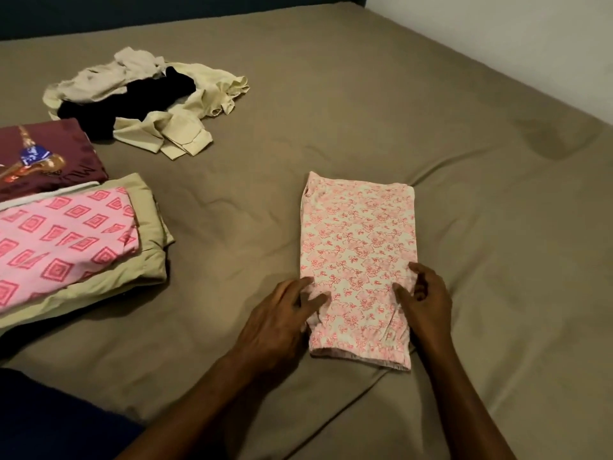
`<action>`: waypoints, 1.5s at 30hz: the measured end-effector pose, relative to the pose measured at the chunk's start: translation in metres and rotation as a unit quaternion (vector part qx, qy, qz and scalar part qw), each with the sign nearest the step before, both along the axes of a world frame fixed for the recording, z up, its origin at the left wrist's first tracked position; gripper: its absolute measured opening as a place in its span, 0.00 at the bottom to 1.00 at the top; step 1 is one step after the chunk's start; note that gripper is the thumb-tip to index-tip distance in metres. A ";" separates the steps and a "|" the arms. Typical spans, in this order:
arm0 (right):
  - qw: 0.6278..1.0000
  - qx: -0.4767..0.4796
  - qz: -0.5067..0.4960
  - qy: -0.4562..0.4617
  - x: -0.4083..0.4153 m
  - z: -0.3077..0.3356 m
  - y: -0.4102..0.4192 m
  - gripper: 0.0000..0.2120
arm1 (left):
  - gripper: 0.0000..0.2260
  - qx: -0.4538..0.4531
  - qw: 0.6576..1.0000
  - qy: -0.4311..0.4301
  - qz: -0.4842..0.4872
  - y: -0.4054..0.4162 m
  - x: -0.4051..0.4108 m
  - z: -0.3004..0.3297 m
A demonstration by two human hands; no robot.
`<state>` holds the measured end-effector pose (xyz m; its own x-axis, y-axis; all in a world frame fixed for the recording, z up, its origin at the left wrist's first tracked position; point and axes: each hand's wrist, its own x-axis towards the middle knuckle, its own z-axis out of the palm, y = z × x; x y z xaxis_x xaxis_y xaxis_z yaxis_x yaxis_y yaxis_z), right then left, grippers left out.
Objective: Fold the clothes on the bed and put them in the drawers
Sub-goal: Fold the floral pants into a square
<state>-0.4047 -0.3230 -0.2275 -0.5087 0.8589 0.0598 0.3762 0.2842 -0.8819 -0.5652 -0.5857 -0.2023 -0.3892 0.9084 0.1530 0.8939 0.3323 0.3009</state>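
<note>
The bed carries a folded floral garment at its middle (a long rectangle); left hand rests flat-fingered on its near left edge, right hand loosely pinches the right edge

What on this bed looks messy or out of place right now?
The crumpled heap of cream and black clothes at the far left lies unfolded, unlike the neat stacks beside it. A darker patch marks the sheet at the far right; I cannot tell whether it is a stain or a shadow. The floral garment lies flat.
</note>
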 end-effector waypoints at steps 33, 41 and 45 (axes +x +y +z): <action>0.959 -0.227 0.131 0.104 0.007 0.106 -0.070 0.11 | 0.10 0.222 0.790 -0.561 0.111 0.003 -0.008 0.085; 0.937 -0.346 -0.003 0.042 -0.004 0.057 -0.045 0.18 | 0.16 0.132 0.847 -0.469 0.213 0.004 -0.032 0.015; 0.937 -0.346 0.013 0.055 -0.004 0.053 -0.045 0.10 | 0.12 0.135 0.854 -0.459 0.203 0.002 -0.034 0.005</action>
<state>-0.4088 -0.3680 -0.1744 -0.5530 0.6992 -0.4531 0.2734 -0.3614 -0.8914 -0.5989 -0.5841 -0.1970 -0.7321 0.6500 -0.2035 0.0680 0.3670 0.9277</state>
